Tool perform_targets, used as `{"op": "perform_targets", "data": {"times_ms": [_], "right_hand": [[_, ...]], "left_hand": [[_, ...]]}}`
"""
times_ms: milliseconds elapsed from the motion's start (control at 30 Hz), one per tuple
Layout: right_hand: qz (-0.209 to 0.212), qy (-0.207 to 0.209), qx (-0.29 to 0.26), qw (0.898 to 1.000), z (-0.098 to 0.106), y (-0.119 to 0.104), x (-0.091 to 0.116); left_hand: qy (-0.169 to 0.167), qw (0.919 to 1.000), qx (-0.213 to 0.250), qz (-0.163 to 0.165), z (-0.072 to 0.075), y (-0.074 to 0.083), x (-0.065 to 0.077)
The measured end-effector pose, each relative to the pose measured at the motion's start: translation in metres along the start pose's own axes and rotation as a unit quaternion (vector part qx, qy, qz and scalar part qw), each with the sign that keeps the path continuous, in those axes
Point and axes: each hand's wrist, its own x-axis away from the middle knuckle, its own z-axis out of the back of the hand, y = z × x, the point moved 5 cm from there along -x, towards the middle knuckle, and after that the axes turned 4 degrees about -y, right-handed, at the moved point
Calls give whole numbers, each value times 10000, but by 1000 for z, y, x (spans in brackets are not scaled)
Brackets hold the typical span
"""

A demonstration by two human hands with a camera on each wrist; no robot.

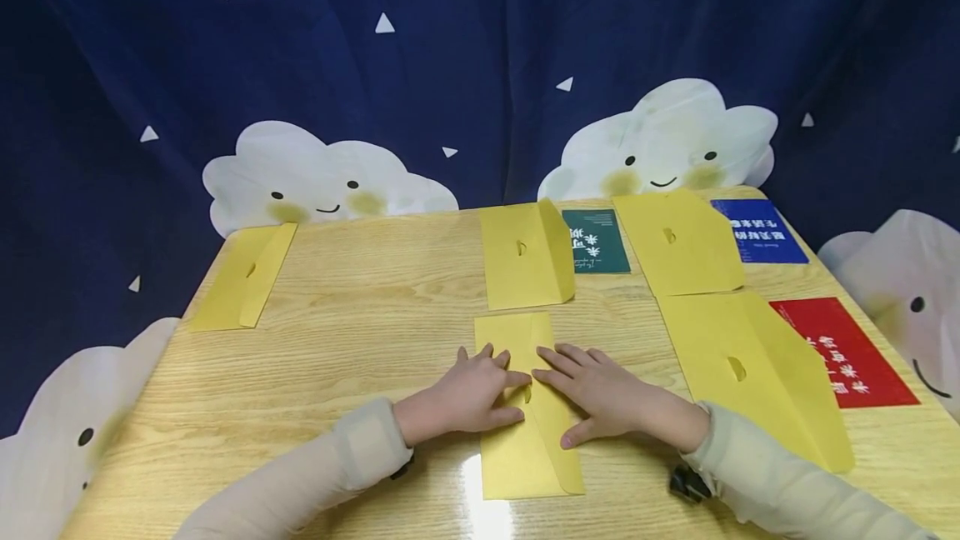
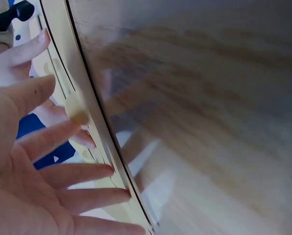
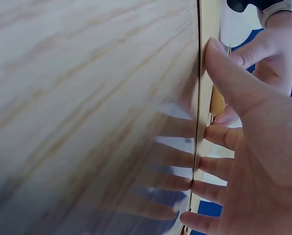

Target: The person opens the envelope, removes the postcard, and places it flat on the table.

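A yellow envelope (image 1: 510, 465) lies flat at the front middle of the table, its flap folded over along the right side. On its left part rests my left hand (image 1: 471, 392), fingers spread, the index fingertip near the small curved tab (image 1: 527, 393). My right hand (image 1: 609, 390) presses from the right, with fingertips on the folded flap and thumb near the envelope's right edge. Both wrist views show straight fingers touching the paper: the left hand (image 2: 33, 186) with fingers fanned, the right hand (image 3: 263, 147) with fingertips and thumb along its edge.
Another folded envelope (image 1: 225, 294) lies far left. Behind the hands is an envelope (image 1: 517, 273) with its flap raised, beside a green card (image 1: 609, 240). At right are two envelopes (image 1: 660, 248), (image 1: 720, 332) with a blue card (image 1: 761, 232) and a red card (image 1: 870, 357).
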Motion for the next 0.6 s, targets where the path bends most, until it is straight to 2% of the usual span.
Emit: {"op": "perform_targets", "data": {"times_ms": [167, 267, 367, 467, 600], "right_hand": [[-42, -15, -22, 10000, -2, 2, -1], [-25, 24, -29, 10000, -2, 3, 0], [-27, 17, -51, 10000, -3, 3, 1], [-7, 20, -39, 10000, -3, 3, 1], [81, 102, 4, 9999, -3, 2, 0]], "left_hand": [[479, 9982, 216, 271, 6, 4, -7], [625, 9969, 39, 468, 8, 6, -11], [659, 9966, 3, 497, 7, 5, -13], [598, 9967, 352, 425, 5, 0, -16], [373, 9925, 1108, 350, 0, -11, -16]]}}
